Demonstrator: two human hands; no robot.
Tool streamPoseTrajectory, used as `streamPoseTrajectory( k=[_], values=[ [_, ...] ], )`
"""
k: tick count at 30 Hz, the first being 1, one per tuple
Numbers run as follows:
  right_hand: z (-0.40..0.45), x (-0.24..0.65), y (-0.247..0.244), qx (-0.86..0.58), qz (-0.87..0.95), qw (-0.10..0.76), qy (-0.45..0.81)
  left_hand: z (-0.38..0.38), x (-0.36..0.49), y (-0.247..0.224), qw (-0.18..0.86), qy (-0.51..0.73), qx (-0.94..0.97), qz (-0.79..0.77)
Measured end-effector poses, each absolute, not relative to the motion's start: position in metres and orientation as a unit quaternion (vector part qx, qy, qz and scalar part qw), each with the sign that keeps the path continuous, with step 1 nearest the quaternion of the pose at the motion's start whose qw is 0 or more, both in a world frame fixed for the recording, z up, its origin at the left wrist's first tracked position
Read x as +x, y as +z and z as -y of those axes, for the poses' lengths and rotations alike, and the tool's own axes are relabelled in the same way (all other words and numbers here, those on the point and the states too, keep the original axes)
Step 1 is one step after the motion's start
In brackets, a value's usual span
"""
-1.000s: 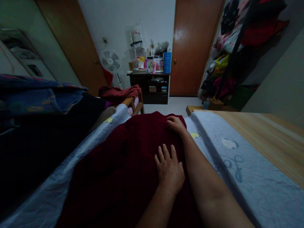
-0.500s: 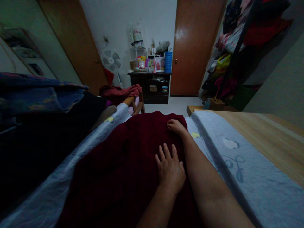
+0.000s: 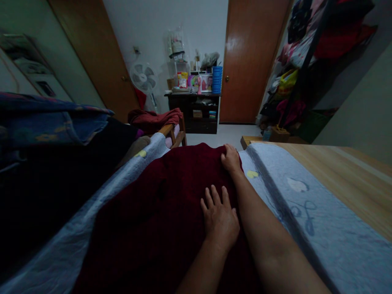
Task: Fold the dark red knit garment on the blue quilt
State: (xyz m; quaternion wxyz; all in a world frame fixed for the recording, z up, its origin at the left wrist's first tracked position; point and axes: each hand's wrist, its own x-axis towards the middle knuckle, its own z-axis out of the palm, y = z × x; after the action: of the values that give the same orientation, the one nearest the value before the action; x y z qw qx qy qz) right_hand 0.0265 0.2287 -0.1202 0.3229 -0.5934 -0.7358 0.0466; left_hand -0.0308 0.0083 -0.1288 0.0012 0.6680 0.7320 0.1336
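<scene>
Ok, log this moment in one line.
left hand: spread flat on maroon cloth | right hand: at cloth's far edge, grip unclear | cloth: over light bedding

Over beyond the hands, a white fan [image 3: 143, 77] stands near a dark cabinet [image 3: 192, 114], with a blue basket [image 3: 217, 80] on top; denim clothing [image 3: 52, 122] lies off to their left.

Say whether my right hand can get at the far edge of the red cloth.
Very likely yes: the right hand is on the red cloth, close by that edge, with nothing in between; the left hand lies nearer you.
</scene>
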Motion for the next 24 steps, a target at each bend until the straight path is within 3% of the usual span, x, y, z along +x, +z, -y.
streamPoseTrajectory(
  k=[3, 6, 16, 24],
  values=[
    [-0.228, 0.025, -0.131, -0.613, 0.758, 0.214, 0.062, -0.008, -0.031, -0.127, 0.006, 0.131, 0.668, -0.733],
    [-0.227, 0.023, -0.137, -0.619, 0.765, 0.166, 0.066, -0.008, -0.031, -0.124, 0.01, 0.129, 0.669, -0.732],
    [-0.236, 0.032, -0.139, -0.648, 0.736, 0.173, 0.087, -0.008, -0.031, -0.123, 0.023, 0.128, 0.668, -0.732],
    [-0.235, 0.031, -0.139, -0.668, 0.714, 0.206, 0.03, -0.008, -0.03, -0.124, 0.03, 0.136, 0.665, -0.733]
  ],
)
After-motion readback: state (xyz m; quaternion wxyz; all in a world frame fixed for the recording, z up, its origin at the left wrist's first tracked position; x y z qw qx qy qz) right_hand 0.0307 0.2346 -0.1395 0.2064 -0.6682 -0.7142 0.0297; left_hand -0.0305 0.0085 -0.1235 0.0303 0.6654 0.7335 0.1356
